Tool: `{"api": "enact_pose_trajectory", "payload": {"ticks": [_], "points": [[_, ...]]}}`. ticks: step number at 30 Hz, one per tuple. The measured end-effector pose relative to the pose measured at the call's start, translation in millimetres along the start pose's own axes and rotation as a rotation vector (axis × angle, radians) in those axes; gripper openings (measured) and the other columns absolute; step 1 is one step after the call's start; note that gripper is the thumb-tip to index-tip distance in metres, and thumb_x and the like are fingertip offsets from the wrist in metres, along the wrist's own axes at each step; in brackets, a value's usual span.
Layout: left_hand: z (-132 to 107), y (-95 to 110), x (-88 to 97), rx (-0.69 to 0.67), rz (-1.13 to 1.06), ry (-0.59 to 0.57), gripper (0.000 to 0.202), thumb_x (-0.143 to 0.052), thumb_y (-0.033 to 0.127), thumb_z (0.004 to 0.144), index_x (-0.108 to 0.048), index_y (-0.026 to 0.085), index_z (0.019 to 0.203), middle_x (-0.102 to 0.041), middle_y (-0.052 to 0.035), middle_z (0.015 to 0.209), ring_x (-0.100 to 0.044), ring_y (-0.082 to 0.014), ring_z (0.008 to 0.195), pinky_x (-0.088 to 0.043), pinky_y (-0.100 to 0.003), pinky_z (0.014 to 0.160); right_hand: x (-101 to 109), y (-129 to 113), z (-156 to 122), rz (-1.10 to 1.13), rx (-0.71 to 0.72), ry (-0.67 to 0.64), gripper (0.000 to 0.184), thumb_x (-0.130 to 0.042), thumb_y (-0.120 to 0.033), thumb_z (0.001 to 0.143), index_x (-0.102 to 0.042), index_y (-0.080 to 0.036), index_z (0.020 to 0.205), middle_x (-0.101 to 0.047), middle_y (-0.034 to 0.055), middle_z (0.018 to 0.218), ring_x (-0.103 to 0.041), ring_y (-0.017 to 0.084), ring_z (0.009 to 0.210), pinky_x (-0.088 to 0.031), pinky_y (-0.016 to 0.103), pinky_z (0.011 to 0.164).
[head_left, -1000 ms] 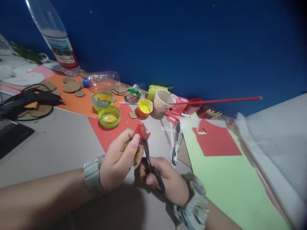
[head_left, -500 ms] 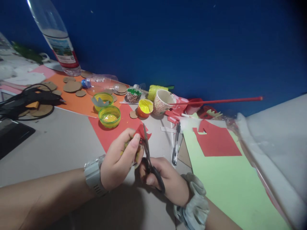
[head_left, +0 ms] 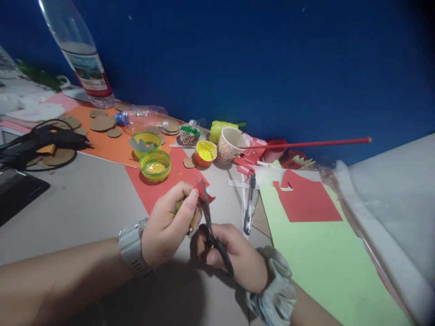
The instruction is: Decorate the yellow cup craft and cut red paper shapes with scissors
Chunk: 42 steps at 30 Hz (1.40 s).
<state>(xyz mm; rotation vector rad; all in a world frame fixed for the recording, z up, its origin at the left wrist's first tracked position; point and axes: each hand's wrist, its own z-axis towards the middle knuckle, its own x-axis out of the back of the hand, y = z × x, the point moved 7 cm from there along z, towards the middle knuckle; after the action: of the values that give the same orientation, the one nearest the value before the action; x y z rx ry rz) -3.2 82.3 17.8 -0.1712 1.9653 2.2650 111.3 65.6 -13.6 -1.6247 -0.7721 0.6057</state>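
Between thumb and fingers, my left hand pinches a small piece of red paper. Yellow marks show on its curled fingers; whether that is paint or something held there I cannot tell. My right hand grips the black handles of a pair of scissors. Their blades point up and away, slightly parted, and lie across the red piece close to my left thumb. Beyond my hands, a larger red sheet lies on the table, with a yellow and green bowl on it holding yellow paint.
A red stick juts rightward from a patterned paper cup. At right, a cut red sheet rests on green paper, beside a pen. A glue gun and a tall bottle stand left. A blue wall rises behind.
The scissor blades have parted a little and shifted slightly left on the red paper. A strip of the red piece now hangs to the right of the blades. My left hand has barely moved.
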Motion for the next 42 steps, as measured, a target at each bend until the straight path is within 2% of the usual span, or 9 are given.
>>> {"api": "enact_pose_trajectory", "payload": {"ticks": [8, 18, 22, 29, 42], "points": [[-1.0, 1.3, 0.5, -0.017, 0.008, 0.000, 0.032, -0.044, 0.043, 0.098, -0.049, 0.021, 0.075, -0.048, 0.0077, 0.049, -0.038, -0.0060, 0.041, -0.032, -0.016, 0.041, 0.7, -1.0, -1.1, -0.034, 0.016, 0.026, 0.058, -0.056, -0.073, 0.078, -0.054, -0.016, 0.072, -0.049, -0.0011, 0.059, -0.044, 0.013, 0.058, -0.036, 0.024, 0.057], [2.3, 0.8, -1.5, -0.012, 0.003, -0.022, 0.032, -0.045, 0.042, 0.097, -0.046, 0.021, 0.074, -0.045, 0.0088, 0.049, -0.037, -0.0054, 0.042, -0.031, -0.015, 0.042, -0.7, 0.0, -1.1, -0.025, 0.000, 0.009, 0.057, -0.055, -0.072, 0.080, -0.052, -0.016, 0.072, -0.049, -0.0003, 0.065, -0.042, 0.012, 0.059, -0.036, 0.024, 0.057], [0.9, 0.1, -0.9, 0.009, 0.005, -0.021, 0.033, -0.043, 0.043, 0.098, -0.046, 0.021, 0.074, -0.047, 0.0077, 0.052, -0.040, -0.0061, 0.044, -0.033, -0.016, 0.044, -0.1, -0.7, -0.3, -0.017, 0.015, 0.016, 0.057, -0.054, -0.072, 0.080, -0.052, -0.016, 0.072, -0.049, -0.0003, 0.065, -0.043, 0.012, 0.059, -0.035, 0.024, 0.057], [-1.2, -2.8, -5.7, 0.037, 0.061, -0.103, 0.031, -0.043, 0.040, 0.099, -0.046, 0.020, 0.075, -0.050, 0.0057, 0.060, -0.044, -0.0079, 0.051, -0.037, -0.018, 0.050, 3.3, -6.4, -0.1, 0.016, 0.054, 0.063, 0.058, -0.053, -0.072, 0.082, -0.052, -0.015, 0.072, -0.047, -0.0021, 0.063, -0.041, 0.010, 0.058, -0.034, 0.022, 0.055], [-3.1, -5.6, -5.2, 0.059, 0.086, -0.102, 0.031, -0.041, 0.038, 0.099, -0.044, 0.021, 0.074, -0.048, 0.0058, 0.059, -0.043, -0.0091, 0.051, -0.036, -0.020, 0.049, 3.2, -5.0, 2.0, 0.052, 0.069, 0.066, 0.056, -0.057, -0.070, 0.081, -0.054, -0.015, 0.071, -0.045, -0.0039, 0.058, -0.038, 0.009, 0.053, -0.033, 0.022, 0.051]]}}
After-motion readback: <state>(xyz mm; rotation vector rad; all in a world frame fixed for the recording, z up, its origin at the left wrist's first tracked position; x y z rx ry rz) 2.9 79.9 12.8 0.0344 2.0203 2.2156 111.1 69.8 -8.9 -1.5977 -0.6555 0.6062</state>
